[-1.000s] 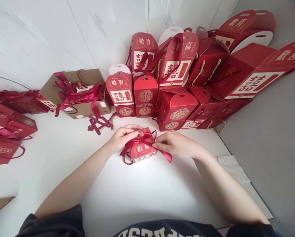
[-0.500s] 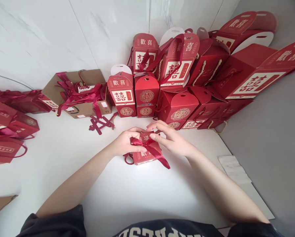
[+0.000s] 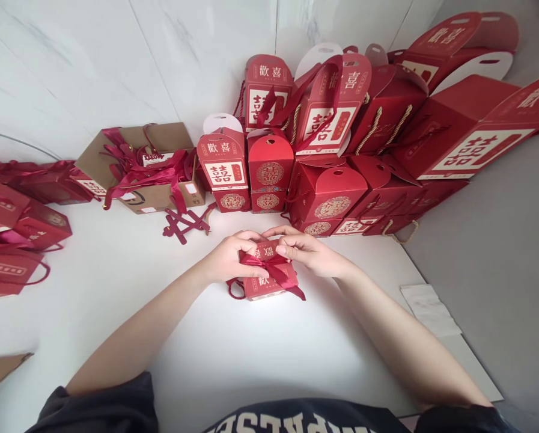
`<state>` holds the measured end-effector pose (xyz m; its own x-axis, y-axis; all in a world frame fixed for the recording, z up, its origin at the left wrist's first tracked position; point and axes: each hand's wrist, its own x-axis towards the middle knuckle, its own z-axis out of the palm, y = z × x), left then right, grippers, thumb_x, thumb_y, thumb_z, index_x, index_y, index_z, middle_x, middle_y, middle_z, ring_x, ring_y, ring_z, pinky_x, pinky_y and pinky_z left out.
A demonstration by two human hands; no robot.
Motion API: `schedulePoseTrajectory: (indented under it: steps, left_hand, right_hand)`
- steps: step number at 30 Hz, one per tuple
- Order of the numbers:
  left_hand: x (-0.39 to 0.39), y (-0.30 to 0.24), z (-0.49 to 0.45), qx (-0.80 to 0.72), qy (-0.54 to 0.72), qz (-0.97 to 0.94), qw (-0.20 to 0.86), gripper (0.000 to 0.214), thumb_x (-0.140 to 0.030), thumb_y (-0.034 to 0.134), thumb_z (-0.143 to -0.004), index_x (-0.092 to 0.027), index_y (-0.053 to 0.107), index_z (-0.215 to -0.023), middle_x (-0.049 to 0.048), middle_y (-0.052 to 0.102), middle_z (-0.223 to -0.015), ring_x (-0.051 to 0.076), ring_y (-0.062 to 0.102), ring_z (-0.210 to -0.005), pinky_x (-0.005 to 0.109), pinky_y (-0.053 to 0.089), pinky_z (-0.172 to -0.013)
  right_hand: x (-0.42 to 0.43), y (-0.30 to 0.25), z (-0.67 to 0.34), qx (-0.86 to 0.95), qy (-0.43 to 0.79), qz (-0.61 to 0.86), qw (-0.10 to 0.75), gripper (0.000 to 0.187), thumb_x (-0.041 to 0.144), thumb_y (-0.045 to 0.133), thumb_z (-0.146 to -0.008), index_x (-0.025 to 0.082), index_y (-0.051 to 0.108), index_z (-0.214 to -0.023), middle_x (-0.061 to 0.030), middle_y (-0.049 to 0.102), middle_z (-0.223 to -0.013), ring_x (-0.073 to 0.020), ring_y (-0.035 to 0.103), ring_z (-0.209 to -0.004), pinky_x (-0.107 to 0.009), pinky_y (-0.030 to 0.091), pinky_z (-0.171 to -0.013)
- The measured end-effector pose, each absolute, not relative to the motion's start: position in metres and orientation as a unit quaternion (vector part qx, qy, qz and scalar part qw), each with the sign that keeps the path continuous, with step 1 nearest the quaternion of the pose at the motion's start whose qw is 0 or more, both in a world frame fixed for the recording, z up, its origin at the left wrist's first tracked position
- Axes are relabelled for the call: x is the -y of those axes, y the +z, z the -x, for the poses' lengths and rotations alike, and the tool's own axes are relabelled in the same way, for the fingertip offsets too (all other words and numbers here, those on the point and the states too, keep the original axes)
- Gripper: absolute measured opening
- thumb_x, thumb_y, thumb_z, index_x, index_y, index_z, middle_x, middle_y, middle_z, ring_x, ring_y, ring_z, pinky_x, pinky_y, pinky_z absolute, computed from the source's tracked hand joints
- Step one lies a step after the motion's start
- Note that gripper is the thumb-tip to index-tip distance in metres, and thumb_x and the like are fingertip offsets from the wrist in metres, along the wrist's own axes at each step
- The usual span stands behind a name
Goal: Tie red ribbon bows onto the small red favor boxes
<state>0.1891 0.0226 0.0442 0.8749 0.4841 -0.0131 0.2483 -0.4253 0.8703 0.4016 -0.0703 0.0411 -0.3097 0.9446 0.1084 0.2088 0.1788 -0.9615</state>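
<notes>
Red ribbon (image 3: pixel 273 266) crossing a small gift box (image 3: pixel 273 290) under my fingers

My left hand (image 3: pixel 229 258) and right hand (image 3: pixel 307 251) meet over the box, which lies flat on the white bench (image 3: pixel 116 313), in the middle and well to the near side of the stacks. My left fingers (image 3: pixel 246 240) curl over the box's far edge and clamp on the ribbon. My right fingers (image 3: pixel 283 239) come in from the other side, pinched on the same ribbon, so the two hands almost touch. One ribbon tail (image 3: pixel 298 293) trails off to the right, and a thin red cord loop (image 3: pixel 235 290) sits just left of the box.

Beyond my hands, red gift boxes (image 3: pixel 269 174) stand in packed rows against the marble wall (image 3: pixel 71 66). To their left is a kraft cardboard box (image 3: pixel 161 198) stuffed with ribbon, with loose dark red strips (image 3: pixel 183 224) on the bench before it. Red paper bags (image 3: pixel 12 225) lie at the far left, and a white sheet (image 3: pixel 429 310) lies near the right edge.
</notes>
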Motion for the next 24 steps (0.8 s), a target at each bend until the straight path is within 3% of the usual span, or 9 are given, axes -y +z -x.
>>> schedulePoseTrajectory:
  steps: [7,11,16,20,24]
  left_hand:
    - [-0.026,0.049,-0.187,-0.217,0.088,-0.823,0.517,0.025,-0.039,0.080,-0.067,-0.018,0.069,-0.075,0.0074,0.058,-0.117,0.023,0.061,-0.106,0.037,0.050,-0.093]
    - [-0.033,0.057,-0.179,-0.168,0.074,-0.820,0.541,0.021,-0.036,0.068,-0.080,-0.016,0.065,-0.071,0.0094,0.055,-0.128,0.025,0.056,-0.116,0.042,0.043,-0.103]
    - [-0.036,0.064,-0.174,-0.188,0.128,-0.862,0.453,0.027,-0.035,0.061,-0.085,-0.016,0.064,-0.066,0.0057,0.053,-0.103,0.018,0.055,-0.096,0.037,0.044,-0.097]
    - [-0.033,0.064,-0.176,-0.180,0.136,-0.869,0.441,0.026,-0.033,0.061,-0.086,-0.017,0.065,-0.066,0.0014,0.045,-0.085,0.014,0.051,-0.081,0.031,0.045,-0.083]
    - [-0.031,0.063,-0.177,-0.177,0.140,-0.866,0.447,0.025,-0.030,0.061,-0.086,-0.018,0.065,-0.066,0.0001,0.044,-0.081,0.013,0.049,-0.077,0.030,0.043,-0.078]
  right_hand:
    - [0.068,0.033,-0.404,0.645,0.505,0.417,0.394,0.037,0.046,0.046,-0.096,0.019,0.069,-0.086,-0.0076,0.053,-0.129,-0.0208,0.052,-0.121,-0.036,0.039,-0.105]
    - [0.072,0.037,-0.405,0.639,0.464,0.454,0.412,0.030,0.045,0.049,-0.095,0.020,0.064,-0.088,-0.0072,0.055,-0.125,-0.0212,0.050,-0.123,-0.035,0.043,-0.099]
    - [0.086,0.058,-0.393,0.673,0.235,0.539,0.450,0.019,0.040,0.055,-0.092,0.023,0.061,-0.090,-0.0063,0.056,-0.098,-0.0205,0.054,-0.099,-0.036,0.044,-0.090]
    - [0.094,0.064,-0.374,0.732,0.149,0.526,0.407,0.016,0.037,0.064,-0.087,0.024,0.067,-0.095,-0.0080,0.057,-0.111,-0.0237,0.053,-0.105,-0.042,0.040,-0.097]
    - [0.089,0.049,-0.363,0.719,0.171,0.534,0.410,0.008,0.031,0.067,-0.085,0.025,0.070,-0.088,-0.0068,0.060,-0.121,-0.0250,0.053,-0.114,-0.045,0.040,-0.099]
